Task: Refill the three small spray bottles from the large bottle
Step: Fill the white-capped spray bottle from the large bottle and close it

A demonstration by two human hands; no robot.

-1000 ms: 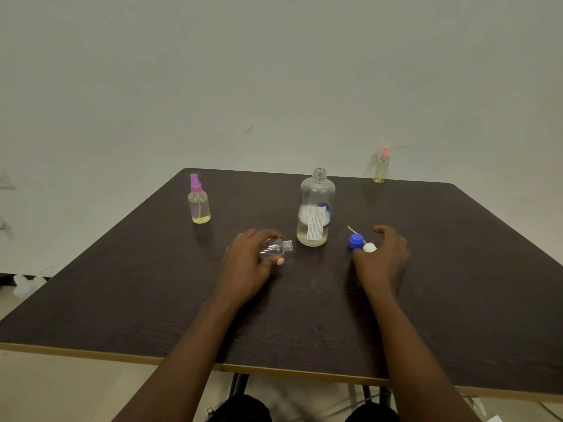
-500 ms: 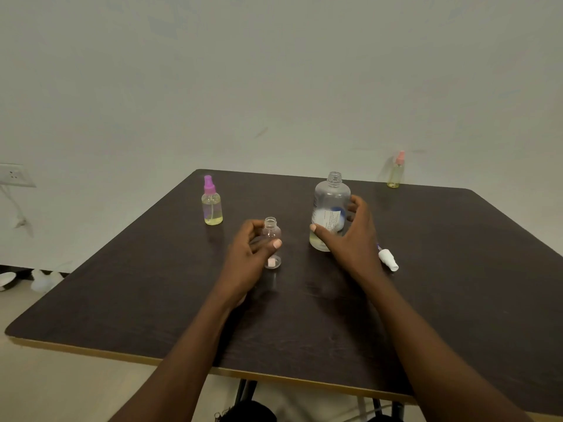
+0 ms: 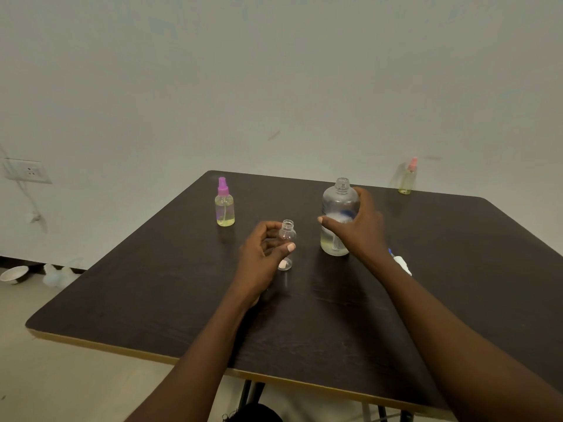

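Observation:
A small clear empty spray bottle [image 3: 287,236] stands upright and uncapped on the dark table [image 3: 170,300], held by my left hand [image 3: 262,257]. Just to its right the large clear bottle [image 3: 338,205], uncapped with a little yellowish liquid at the bottom, is gripped by my right hand [image 3: 359,229]. A small bottle with a purple spray top [image 3: 224,204], filled with yellow liquid, stands at the back left. Another with a pink top [image 3: 407,178] stands at the table's far edge. A blue-and-white spray cap [image 3: 401,264] lies behind my right wrist.
The table's near edge [image 3: 152,354] has a light trim. On the floor at left lie a white bowl [image 3: 13,274] and pale plastic items [image 3: 59,274]. A wall socket [image 3: 29,172] with a cable is at far left.
My left hand stood the empty small bottle upright from lying on its side. My right hand left the spray cap on the table and took hold of the large bottle.

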